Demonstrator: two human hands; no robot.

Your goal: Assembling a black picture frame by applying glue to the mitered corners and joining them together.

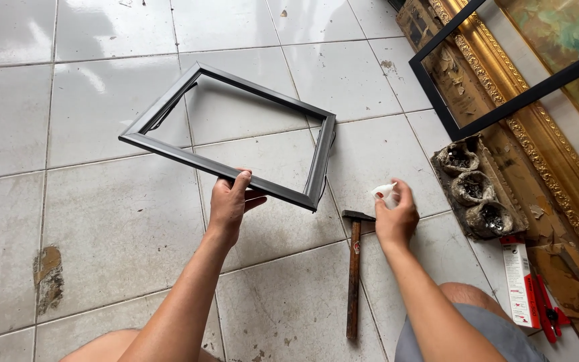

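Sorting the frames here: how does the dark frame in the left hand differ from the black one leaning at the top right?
The left hand holds the dark frame up, tilted and wholly in view; the black frame leans against the gilded frame, cut off by the picture's edge and untouched. Both are dark, thin and empty.

You're in a picture-framing workshop, working on the floor: worn white floor tiles (102,221), a hammer (354,275), an empty black frame (236,137), an ornate gilt frame (537,127) and another black frame (504,74) leaning at right.
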